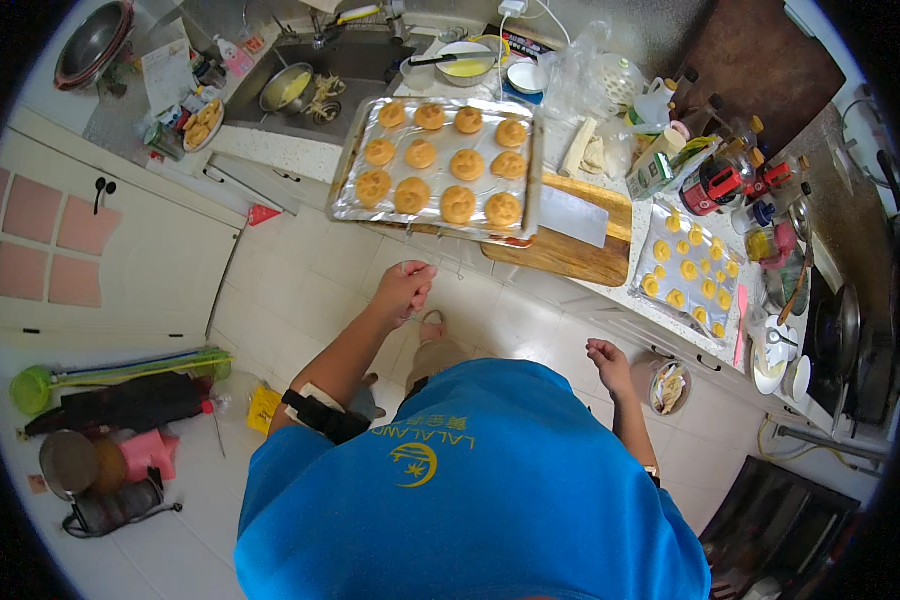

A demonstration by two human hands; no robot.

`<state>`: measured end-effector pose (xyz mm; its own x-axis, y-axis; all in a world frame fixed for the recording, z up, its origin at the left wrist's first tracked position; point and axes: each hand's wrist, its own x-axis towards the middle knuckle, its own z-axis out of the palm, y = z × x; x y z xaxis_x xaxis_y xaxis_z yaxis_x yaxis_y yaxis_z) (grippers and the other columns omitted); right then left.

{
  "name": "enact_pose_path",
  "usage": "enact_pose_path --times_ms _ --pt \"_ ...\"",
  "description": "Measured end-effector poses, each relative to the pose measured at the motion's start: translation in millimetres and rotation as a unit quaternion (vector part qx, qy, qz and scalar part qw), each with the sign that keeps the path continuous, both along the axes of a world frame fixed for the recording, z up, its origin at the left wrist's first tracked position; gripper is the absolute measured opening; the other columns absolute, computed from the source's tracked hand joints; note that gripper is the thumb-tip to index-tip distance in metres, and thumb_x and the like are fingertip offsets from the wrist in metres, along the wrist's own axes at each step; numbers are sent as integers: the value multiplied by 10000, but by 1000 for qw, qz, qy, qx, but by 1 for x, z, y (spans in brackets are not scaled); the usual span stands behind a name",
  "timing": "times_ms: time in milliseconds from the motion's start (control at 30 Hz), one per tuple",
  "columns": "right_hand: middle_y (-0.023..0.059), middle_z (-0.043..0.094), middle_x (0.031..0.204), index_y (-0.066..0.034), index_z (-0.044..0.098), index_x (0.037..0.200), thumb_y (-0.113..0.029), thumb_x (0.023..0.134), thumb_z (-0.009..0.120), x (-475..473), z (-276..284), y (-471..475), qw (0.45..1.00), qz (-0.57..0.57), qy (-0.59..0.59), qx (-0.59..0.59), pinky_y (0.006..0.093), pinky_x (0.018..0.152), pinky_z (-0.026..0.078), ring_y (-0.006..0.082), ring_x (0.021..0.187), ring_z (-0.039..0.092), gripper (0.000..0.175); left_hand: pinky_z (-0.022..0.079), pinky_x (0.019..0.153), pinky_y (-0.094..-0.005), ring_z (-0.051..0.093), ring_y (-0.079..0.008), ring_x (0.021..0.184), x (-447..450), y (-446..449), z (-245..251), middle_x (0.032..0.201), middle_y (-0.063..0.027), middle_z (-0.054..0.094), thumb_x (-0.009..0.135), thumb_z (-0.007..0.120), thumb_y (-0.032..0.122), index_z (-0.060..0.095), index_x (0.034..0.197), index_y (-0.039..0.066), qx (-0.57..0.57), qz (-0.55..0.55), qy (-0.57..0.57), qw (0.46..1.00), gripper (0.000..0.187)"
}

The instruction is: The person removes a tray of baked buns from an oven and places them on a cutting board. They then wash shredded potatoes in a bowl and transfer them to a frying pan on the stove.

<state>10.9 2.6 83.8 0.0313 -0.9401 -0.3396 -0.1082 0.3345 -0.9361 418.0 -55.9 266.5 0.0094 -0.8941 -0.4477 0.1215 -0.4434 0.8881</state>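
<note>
My left hand [405, 291] is curled around a thin metal wire handle [411, 320], mostly hidden by the fingers. Just beyond it, a baking tray [534, 169] lined with aluminium foil juts past the counter's front edge. Rows of browned, round puffs [467, 164] sit on that foil. Thin wire parts [450, 271] show between the tray and my left hand; what they join to is unclear. My right hand [609, 365] hangs low at my side with loosely bent fingers, holding nothing, near a waste bin [670, 390].
A wooden cutting board [570, 259] bears a cleaver [574, 216] beside the tray. Farther right lies a foil sheet [664, 277] with small piped dough mounds. The sink [360, 71] holds a metal bowl [286, 88]. A knife [450, 58] rests across another bowl [466, 73].
</note>
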Motion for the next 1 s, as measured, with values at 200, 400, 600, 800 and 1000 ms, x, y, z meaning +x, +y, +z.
enact_pose_path --times_ms 200,400,600,800,1000 --pt "72 645 954 8 607 1064 -113 862 590 69 18 -30 1000 -17 -5 -8 267 820 454 140 888 583 236 299 342 -211 369 -57 388 98 -23 0 579 17 459 853 615 172 527 876 47 18 9 -36 999 154" --pt "84 639 976 13 593 1083 -100 862 582 129 43 -47 1000 -6 5 -14 267 818 456 143 896 582 248 283 338 -209 367 -49 387 177 -55 -6 573 22 451 853 618 181 518 848 58 25 -2 -38 999 158" --pt "66 630 992 10 586 1089 -91 881 561 168 52 -44 999 -33 12 4 252 841 440 132 921 567 233 298 340 -208 371 -54 387 232 -85 -20 573 23 451 863 601 183 531 853 61 5 -41 -22 999 141" --pt "66 626 1005 13 581 1092 -91 887 554 192 58 -37 998 -30 61 16 251 857 434 135 935 563 231 298 336 -208 363 -53 380 264 -97 -34 573 23 452 868 597 186 531 868 56 20 -63 -2 998 145" --pt "95 638 1006 12 588 1092 -102 878 559 204 71 -33 997 -53 56 12 272 848 444 163 931 581 244 271 330 -205 333 -50 373 290 -102 -33 569 27 435 873 594 186 526 876 56 41 -70 -7 997 146"
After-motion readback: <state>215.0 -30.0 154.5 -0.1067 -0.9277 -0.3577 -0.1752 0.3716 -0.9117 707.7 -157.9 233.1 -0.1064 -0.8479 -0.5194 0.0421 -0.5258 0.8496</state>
